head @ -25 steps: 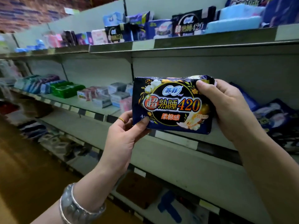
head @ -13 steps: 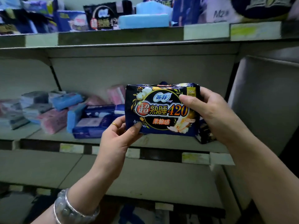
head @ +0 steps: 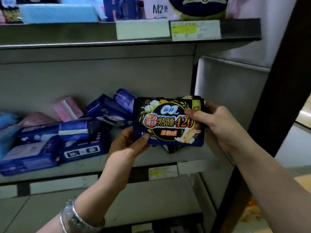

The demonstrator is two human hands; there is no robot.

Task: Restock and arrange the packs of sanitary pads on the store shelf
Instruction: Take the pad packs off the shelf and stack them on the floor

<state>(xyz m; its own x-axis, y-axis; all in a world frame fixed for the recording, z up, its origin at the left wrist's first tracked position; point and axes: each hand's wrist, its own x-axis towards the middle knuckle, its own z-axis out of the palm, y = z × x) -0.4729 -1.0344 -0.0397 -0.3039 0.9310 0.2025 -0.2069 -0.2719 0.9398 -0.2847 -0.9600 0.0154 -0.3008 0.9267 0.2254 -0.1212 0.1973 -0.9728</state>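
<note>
Dark navy 420 pack [head: 168, 121] is being held upright, label facing the camera, hovering over the right end of the middle shelf [head: 84, 167]. Navy packs [head: 80, 140] and a pink pack [head: 67, 108] are lying jumbled to its left.

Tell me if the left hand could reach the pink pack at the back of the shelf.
Probably not yet: the left hand grips the black 420 pack, though the space above the blue packs toward the pink pack looks open.
</note>
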